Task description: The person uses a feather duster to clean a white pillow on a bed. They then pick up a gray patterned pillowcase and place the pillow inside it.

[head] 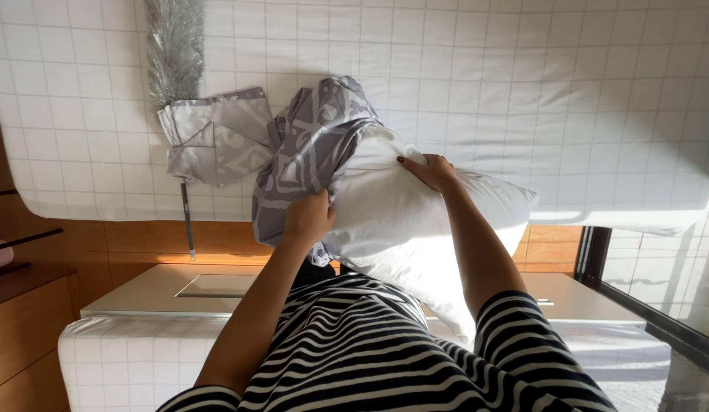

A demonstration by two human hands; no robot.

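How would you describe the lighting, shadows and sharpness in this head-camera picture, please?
In the head view, warm sunlight from the right brightens the white pillow and the quilted mattress; the left hand and the grey patterned pillowcase lie in softer shade, while the right hand is lit; the whole scene appears upside down, reasonably sharp, with glare at the window lower right.

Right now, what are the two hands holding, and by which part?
The left hand grips the grey patterned pillowcase at its open edge; the right hand presses on the upper side of the white pillow, partly inside the case.
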